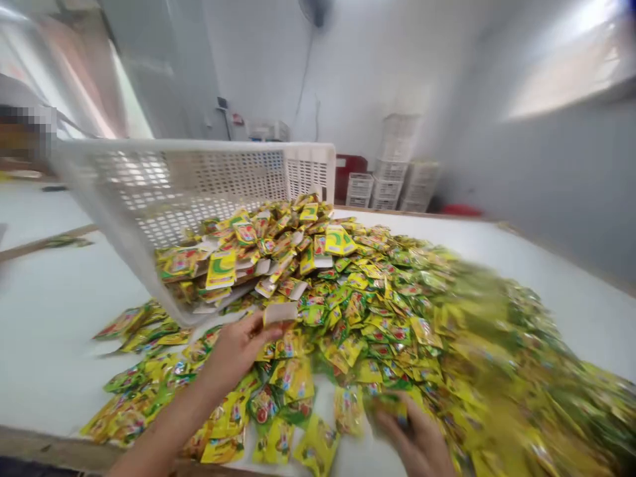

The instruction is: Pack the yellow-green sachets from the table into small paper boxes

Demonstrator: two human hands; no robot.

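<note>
My left hand (243, 341) pinches a small cardboard box (281, 313), its white side turned toward me, just in front of the crate's mouth. Lower right, my right hand (415, 434) is closed on a green and yellow sachet (390, 403), slightly smeared by motion. Shiny yellow and green sachets (358, 308) lie in a wide heap around both hands and stretch far to the right. A white plastic crate (134, 242) rests tipped on its side at the left. Small yellow boxes (221, 268) with white flaps spill out of it onto the heap.
The white tabletop (54, 331) shows at the left, with a wooden edge (50, 447) near me. Stacked white crates (390, 179) stand by the back wall, near a red object (350, 172). Another person (24, 126) is at the far left.
</note>
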